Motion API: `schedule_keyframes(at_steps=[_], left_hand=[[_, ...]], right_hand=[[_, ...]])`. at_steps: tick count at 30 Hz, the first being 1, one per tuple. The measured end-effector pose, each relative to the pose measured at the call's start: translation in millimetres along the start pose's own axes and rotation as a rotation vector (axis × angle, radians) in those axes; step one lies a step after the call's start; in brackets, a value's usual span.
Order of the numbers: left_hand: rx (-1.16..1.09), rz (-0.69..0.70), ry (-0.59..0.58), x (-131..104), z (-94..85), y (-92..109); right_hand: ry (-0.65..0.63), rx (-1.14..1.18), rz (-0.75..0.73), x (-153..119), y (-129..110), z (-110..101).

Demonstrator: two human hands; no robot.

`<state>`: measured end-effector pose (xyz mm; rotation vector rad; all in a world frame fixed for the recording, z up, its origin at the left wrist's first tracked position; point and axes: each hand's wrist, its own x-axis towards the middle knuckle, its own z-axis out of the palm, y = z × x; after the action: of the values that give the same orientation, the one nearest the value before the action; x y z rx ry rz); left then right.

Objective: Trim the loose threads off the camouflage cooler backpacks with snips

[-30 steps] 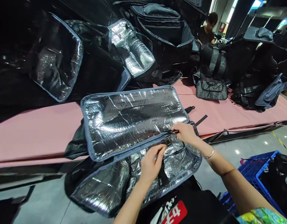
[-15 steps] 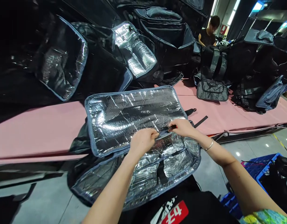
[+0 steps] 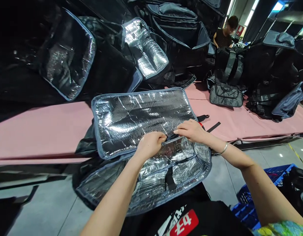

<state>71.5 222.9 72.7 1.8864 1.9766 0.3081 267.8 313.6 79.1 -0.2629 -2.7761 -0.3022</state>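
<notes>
The left hand (image 3: 152, 143) is pinching the lid's hinge edge on the foil-lined bag (image 3: 144, 114); the right hand (image 3: 192, 130) is curling over that edge, its grip unclear. The bag is lying open across the pink tabletop (image 3: 43, 131). Beyond the bag, a camouflage pouch (image 3: 225, 96) is sitting; farther off, a person (image 3: 224, 37) is standing.

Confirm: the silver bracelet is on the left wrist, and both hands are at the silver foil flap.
Wrong wrist: the head view shows the silver bracelet on the right one. The left hand and right hand are at the silver foil flap.
</notes>
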Motion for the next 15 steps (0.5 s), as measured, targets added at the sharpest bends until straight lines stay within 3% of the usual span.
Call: schedule_keyframes(at_steps=[9, 15], left_hand=[[0.023, 0.023, 0.012, 0.5, 3.5, -4.2], [0.026, 0.043, 0.012, 0.2, 3.0, -6.0]], right_hand=[[-0.209, 0.134, -0.106, 20.5, 14.2, -4.5], [-0.241, 0.152, -0.088, 25.7, 14.6, -3.4]])
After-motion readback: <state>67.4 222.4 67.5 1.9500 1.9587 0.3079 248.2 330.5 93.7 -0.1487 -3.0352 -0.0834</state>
